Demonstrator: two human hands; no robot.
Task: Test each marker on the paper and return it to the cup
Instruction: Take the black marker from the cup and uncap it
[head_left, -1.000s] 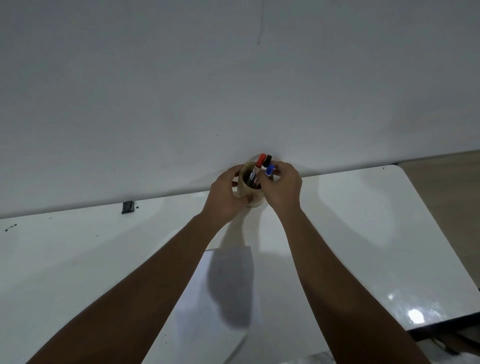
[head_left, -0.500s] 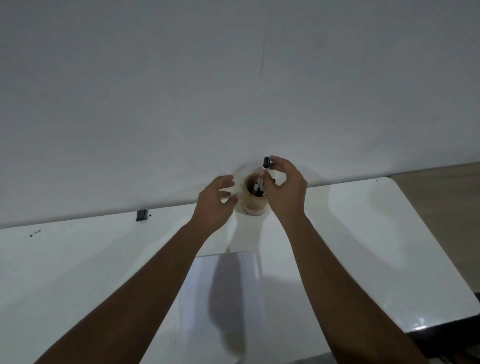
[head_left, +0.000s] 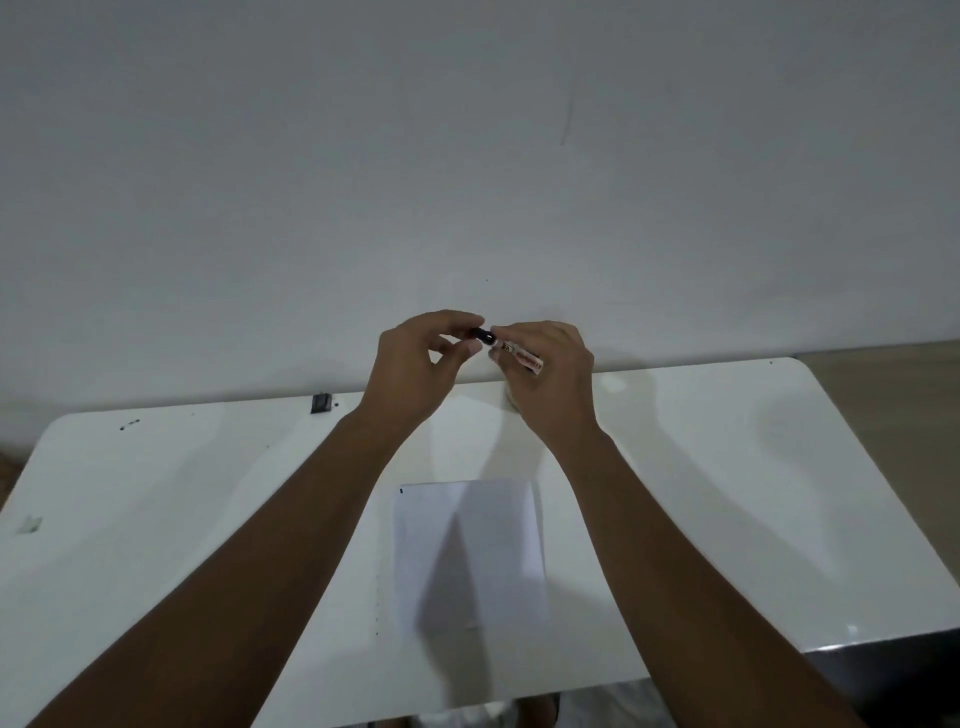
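Note:
A black-capped marker (head_left: 511, 351) with a white barrel is held level above the table's far edge. My right hand (head_left: 550, 379) grips its barrel. My left hand (head_left: 415, 366) pinches the black cap (head_left: 483, 335) at the marker's left end. The cup is almost wholly hidden behind my right hand; only a sliver (head_left: 509, 401) shows by my wrist. A white sheet of paper (head_left: 470, 551) lies flat on the table below my hands, with a small dark mark at its top left corner.
The white table (head_left: 727, 493) runs against a plain white wall. A small dark clip (head_left: 321, 403) sits at the far edge on the left, with dark specks nearby. Wooden floor shows to the right.
My right hand lifted the black marker out of the cup and turned it level. My left hand left the cup and took hold of the cap. The view tilted down.

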